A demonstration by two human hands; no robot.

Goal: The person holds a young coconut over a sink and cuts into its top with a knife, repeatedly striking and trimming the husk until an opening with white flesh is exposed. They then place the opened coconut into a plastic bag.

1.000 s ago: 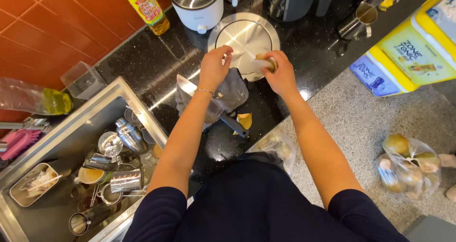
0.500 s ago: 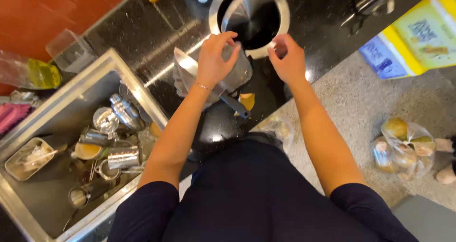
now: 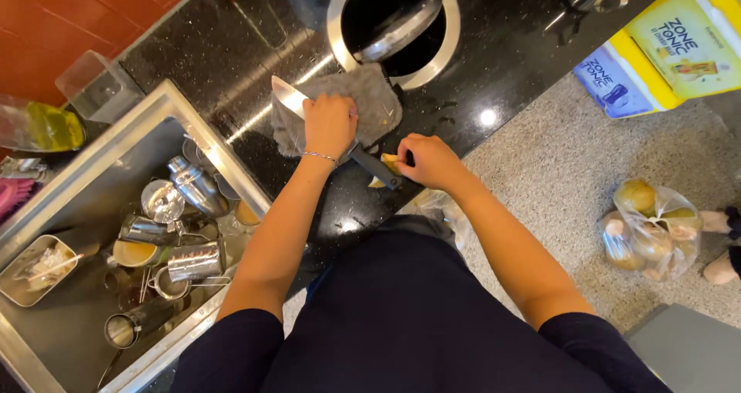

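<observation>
At the centre of the frame the left hand (image 3: 330,124) lies palm-down on a grey cloth (image 3: 370,99) spread over the black speckled table (image 3: 216,45). Its fingers are flat and spread, pressing the cloth and the knife (image 3: 340,134) that crosses under the hand; they are not curled round anything. The knife's bright blade (image 3: 287,96) sticks out toward the upper left, and its dark handle (image 3: 376,166) runs down to the right.

The right hand (image 3: 432,161), just right of centre, has its fingers bent and pinched on a small yellow piece of fruit (image 3: 388,163) lying against the end of the handle. How tight the pinch is cannot be told, since the knuckles hide it.

The fruit piece looks light, soft and probably wet, so it should slip easily; a gentle pinch at its sides seems safest. The knife is stiff and sharp, best taken by the handle, well clear of the blade. The cloth is limp and would bunch up if dragged.

Above the cloth a round steel-rimmed opening (image 3: 451,30) is set into the table. At the left a steel sink (image 3: 166,107) holds metal cups and jugs. At the lower right a clear bag of fruit (image 3: 652,231) sits on the grey floor (image 3: 556,169).
</observation>
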